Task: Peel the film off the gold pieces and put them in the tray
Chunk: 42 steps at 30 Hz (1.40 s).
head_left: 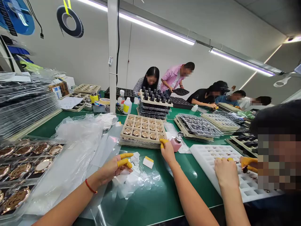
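Observation:
My left hand [119, 165] hovers over the green bench with its fingers apart, yellow finger cots on some of them and nothing held. Under and beside it lie crumpled clear film [128, 185], white paper scraps [135, 158] and a small white pad with a yellow edge [148, 162]. At the near right corner of a beige tray [138, 142], my right hand [168, 151] has its yellow-cotted fingertips pinched at the corner watch case [161, 137]. Rows of similar rose-gold watch cases [145, 126] fill the tray, which sits on a stack. Part of my right grip is hidden.
Beside my right hand stands a pink pump bottle [176, 143]. A co-worker's hands [227, 172] work over a white compartment tray [207, 157] at right. Clear trays of watch cases [21, 169] and plastic bags [75, 141] lie left. Stacked trays [197, 125] stand beyond.

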Each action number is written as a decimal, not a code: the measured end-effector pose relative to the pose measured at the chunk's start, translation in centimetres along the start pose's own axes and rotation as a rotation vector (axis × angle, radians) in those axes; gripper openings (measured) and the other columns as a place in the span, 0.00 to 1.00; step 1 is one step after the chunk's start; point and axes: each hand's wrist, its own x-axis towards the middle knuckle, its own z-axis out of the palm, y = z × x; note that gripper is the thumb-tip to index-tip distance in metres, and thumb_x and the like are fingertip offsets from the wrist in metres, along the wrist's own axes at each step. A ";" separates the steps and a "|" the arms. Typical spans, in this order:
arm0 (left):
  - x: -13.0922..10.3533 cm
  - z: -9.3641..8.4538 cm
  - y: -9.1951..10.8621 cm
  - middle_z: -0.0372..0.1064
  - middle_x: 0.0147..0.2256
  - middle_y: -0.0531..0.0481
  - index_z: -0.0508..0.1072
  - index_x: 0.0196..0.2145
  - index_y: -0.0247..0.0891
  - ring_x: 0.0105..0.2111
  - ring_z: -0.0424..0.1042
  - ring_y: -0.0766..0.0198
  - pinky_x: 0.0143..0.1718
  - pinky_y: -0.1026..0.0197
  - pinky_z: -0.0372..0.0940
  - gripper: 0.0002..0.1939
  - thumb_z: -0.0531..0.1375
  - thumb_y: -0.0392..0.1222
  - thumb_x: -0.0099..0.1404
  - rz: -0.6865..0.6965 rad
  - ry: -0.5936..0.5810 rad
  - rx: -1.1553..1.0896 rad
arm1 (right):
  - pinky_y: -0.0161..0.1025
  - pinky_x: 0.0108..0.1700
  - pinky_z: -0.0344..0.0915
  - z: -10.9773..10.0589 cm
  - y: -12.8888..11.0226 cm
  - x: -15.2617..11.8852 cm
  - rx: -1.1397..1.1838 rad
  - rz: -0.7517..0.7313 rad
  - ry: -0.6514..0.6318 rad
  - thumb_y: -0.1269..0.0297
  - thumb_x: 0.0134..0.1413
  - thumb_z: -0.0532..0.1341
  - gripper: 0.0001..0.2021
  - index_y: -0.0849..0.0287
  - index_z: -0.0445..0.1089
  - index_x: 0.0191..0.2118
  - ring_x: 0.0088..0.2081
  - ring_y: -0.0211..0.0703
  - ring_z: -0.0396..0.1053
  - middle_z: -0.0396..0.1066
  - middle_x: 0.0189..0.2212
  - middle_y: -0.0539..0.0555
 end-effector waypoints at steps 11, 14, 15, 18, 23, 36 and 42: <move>-0.3 -1.5 -0.7 0.71 0.29 0.52 0.62 0.52 0.34 0.30 0.72 0.66 0.43 0.62 0.65 0.24 0.60 0.41 0.59 0.003 0.035 -0.096 | 0.47 0.50 0.61 -1.2 -0.8 0.7 -0.173 0.126 -0.094 0.74 0.51 0.51 0.16 0.61 0.72 0.42 0.46 0.48 0.65 0.71 0.41 0.57; -0.4 -1.5 -0.7 0.72 0.29 0.52 0.61 0.52 0.34 0.32 0.73 0.65 0.47 0.59 0.64 0.24 0.60 0.41 0.59 -0.002 0.047 -0.096 | 0.45 0.47 0.60 -2.0 -1.9 0.8 -0.242 0.147 -0.153 0.76 0.49 0.53 0.16 0.59 0.74 0.40 0.43 0.48 0.66 0.72 0.39 0.56; -0.4 -1.5 -0.8 0.72 0.30 0.51 0.61 0.52 0.34 0.32 0.73 0.65 0.48 0.59 0.63 0.25 0.60 0.42 0.59 0.000 0.039 -0.093 | 0.45 0.46 0.60 -2.3 -2.3 0.9 -0.262 0.155 -0.166 0.76 0.48 0.54 0.16 0.59 0.74 0.40 0.43 0.49 0.66 0.72 0.39 0.56; -0.2 -1.8 -1.2 0.72 0.30 0.52 0.60 0.53 0.34 0.32 0.73 0.66 0.47 0.61 0.62 0.27 0.61 0.44 0.58 0.024 0.018 -0.072 | 0.41 0.44 0.60 -2.8 -3.3 2.2 -0.305 0.175 -0.192 0.76 0.50 0.54 0.15 0.59 0.75 0.39 0.42 0.47 0.65 0.71 0.39 0.57; 0.5 -2.0 -1.9 0.73 0.33 0.49 0.60 0.54 0.34 0.35 0.72 0.64 0.47 0.59 0.62 0.28 0.61 0.46 0.58 0.083 0.094 0.064 | 0.43 0.46 0.57 -0.9 -4.9 5.7 -0.330 0.176 -0.231 0.64 0.52 0.59 0.09 0.61 0.75 0.34 0.47 0.54 0.61 0.69 0.38 0.61; 0.7 -0.7 -3.5 0.68 0.29 0.52 0.55 0.56 0.35 0.31 0.70 0.63 0.41 0.56 0.64 0.35 0.62 0.51 0.56 0.224 0.050 0.205 | 0.40 0.40 0.63 0.8 -11.7 0.3 0.522 0.257 -0.267 0.61 0.50 0.59 0.17 0.58 0.60 0.46 0.36 0.43 0.67 0.68 0.35 0.52; 0.1 0.1 -3.2 0.66 0.34 0.53 0.51 0.58 0.45 0.29 0.68 0.66 0.34 0.61 0.66 0.35 0.62 0.42 0.56 0.201 -0.012 0.243 | 0.36 0.32 0.63 2.4 -16.5 -3.8 0.975 0.330 -0.804 0.62 0.48 0.62 0.17 0.56 0.62 0.45 0.31 0.40 0.67 0.68 0.31 0.49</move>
